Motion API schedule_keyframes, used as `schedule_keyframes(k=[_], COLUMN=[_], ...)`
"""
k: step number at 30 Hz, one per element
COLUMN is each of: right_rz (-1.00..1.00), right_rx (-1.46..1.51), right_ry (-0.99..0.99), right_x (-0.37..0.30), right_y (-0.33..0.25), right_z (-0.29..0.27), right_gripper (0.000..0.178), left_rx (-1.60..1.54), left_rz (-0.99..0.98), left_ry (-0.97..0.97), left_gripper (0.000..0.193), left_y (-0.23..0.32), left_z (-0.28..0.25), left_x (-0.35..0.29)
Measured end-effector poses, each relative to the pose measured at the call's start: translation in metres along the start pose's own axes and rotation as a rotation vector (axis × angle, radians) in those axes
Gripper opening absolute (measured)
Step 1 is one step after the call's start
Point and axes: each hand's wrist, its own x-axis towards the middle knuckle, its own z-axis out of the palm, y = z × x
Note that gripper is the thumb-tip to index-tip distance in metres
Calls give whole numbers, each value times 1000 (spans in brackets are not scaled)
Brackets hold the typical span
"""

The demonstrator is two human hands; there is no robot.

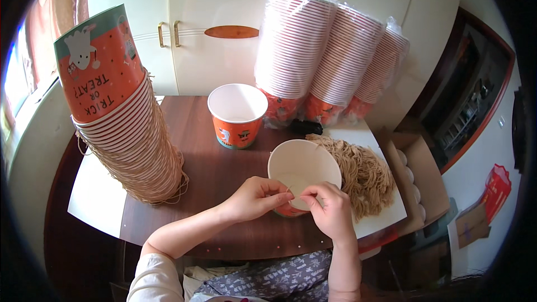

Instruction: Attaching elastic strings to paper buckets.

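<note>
A white-lined orange paper bucket (305, 163) stands in front of me, its mouth tilted toward me. Over its near rim my left hand (258, 197) pinches a thin tan cord (290, 188) between thumb and forefinger. Close beside it, my right hand (331, 208) is also closed in a pinch, fingertips at the same cord; the strand is very thin there and partly hidden by the fingers. A thick bundle of tan cords (362, 179) lies just right of the bucket, near my right hand.
Another orange paper bucket (238, 128) stands upright farther back. At left rises a tall leaning stack of upside-down buckets (120, 128) with cords hanging round it. Plastic-wrapped bucket stacks (296, 45) stand at the back right. A cardboard box (419, 173) sits beyond the brown table's (190, 173) right edge.
</note>
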Motion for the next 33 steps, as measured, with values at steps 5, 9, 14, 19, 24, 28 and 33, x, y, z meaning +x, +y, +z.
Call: schedule_keyframes(k=[5,9,14,19,24,28,33], right_rz=[25,-71,-179,-186,-141,73,-61], right_rx=[-34,-68,7,-146,117,66,54], right_ry=[51,-84,-404,-381,-312,-196,-128], right_x=[-5,-7,-16,-17,-11,-6,-2], right_y=[-5,-17,-16,-15,-8,0,7], right_z=[-16,-23,-9,4,-3,-1,7], right_gripper=[9,9,7,5,9,11,15], left_rx=[152,-51,-158,-178,-189,-95,86], left_rz=[-99,-71,-159,-76,-41,11,26], left_ry=[-65,-54,-59,-65,-65,-77,-77], left_gripper=[24,20,13,7,7,7,8], left_y=[8,-10,0,-7,-7,-7,-8], left_z=[-2,-6,-1,-3,-2,-3,-6], left_x=[0,2,2,1,1,0,0])
